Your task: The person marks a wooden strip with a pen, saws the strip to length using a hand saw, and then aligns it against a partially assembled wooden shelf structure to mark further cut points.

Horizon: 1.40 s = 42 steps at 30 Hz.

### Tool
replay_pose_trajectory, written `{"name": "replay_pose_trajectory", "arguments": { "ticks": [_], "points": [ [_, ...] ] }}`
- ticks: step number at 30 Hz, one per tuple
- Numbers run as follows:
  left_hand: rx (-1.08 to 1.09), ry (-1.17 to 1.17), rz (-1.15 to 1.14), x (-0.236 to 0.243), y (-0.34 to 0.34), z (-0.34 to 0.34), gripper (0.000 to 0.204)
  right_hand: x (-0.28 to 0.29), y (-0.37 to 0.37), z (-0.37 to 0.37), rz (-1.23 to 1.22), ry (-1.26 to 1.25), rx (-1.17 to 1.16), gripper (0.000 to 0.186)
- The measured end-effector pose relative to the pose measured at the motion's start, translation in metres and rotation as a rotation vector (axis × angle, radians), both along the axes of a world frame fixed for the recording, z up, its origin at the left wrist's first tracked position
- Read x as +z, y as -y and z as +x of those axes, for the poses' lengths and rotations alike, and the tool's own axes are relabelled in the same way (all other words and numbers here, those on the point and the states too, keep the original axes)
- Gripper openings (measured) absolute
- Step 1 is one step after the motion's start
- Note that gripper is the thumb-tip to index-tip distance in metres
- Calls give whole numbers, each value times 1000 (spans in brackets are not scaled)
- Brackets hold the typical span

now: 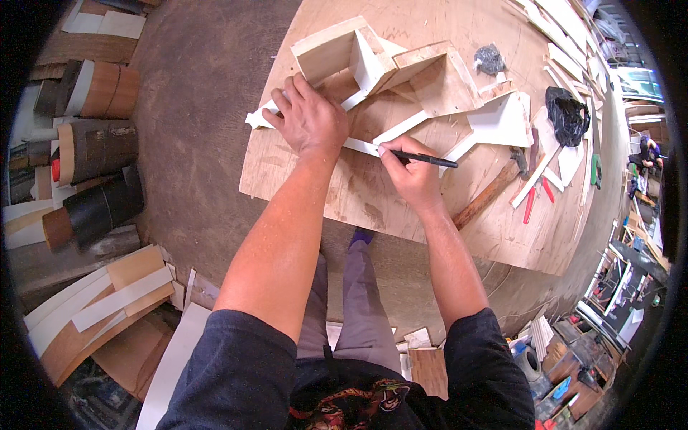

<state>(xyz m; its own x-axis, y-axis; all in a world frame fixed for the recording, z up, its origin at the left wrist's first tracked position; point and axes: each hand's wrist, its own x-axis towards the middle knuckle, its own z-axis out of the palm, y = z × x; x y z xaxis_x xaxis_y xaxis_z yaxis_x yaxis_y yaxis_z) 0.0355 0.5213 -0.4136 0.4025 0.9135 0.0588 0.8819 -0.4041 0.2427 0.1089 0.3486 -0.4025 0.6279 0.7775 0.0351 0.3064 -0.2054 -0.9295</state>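
Note:
My left hand (309, 118) rests with fingers spread over a narrow white strip (362, 146) and the left end of a wooden assembly. A slim black pen (423, 158) is pinched in my right hand (410, 175), its tip end hidden by my fingers. Those fingers are by the strip's right end. The assembly is made of angled boards, with an open wooden box shape (330, 56) at the far left. Another box shape (438, 80) sits right of it, and a white panel (502, 122) lies further right. My left hand hides part of the strip.
Right on the plywood board (401, 208) lie a hammer (494, 188), red-handled pliers (539, 198), a black plastic bag (567, 116) and a small grey bag (489, 59). Wood strips (559, 36) line the far right. Stacked boards (100, 301) stand at my left.

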Motion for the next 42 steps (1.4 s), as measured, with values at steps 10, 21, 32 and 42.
{"name": "replay_pose_trajectory", "arguments": {
  "ticks": [10,21,32,42],
  "points": [
    [-13,18,6,1,-1,-2,63,-12,-8,-18,74,437,-122,11],
    [-195,128,180,-3,-69,-59,32,-8,-9,-16,76,408,-112,10],
    [-149,60,-18,1,-67,-54,33,9,-27,-27,64,357,-175,11],
    [-138,71,-11,-1,-66,-53,33,-4,-97,-40,43,21,88,12]
  ]
}}
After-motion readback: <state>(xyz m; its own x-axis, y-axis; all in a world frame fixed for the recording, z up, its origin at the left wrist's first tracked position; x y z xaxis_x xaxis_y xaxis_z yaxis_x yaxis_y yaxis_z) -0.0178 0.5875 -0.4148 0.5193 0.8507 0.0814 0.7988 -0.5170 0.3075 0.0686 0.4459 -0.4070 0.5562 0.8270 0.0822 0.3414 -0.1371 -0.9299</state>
